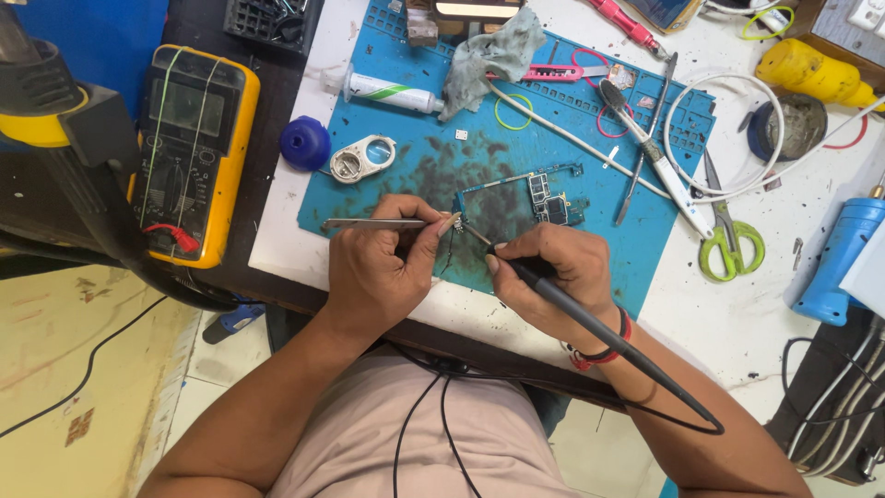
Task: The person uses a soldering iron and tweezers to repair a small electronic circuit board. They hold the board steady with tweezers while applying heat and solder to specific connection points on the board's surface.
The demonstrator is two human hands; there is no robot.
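A small blue circuit board (530, 195) lies on a stained blue work mat (406, 194). My left hand (383, 267) pinches metal tweezers (369, 223), their tips at the board's left edge. My right hand (553, 277) grips a black soldering iron (599, 332); its tip meets the tweezers' tips by the board. The iron's cord runs back past my right wrist.
A yellow multimeter (189, 148) sits at the left. On and around the mat: a white tube (392, 92), a grey rag (493, 55), a loupe (364, 157), a blue cap (304, 143), green-handled scissors (728, 240), a white cable (728, 129), a blue tool (839, 258).
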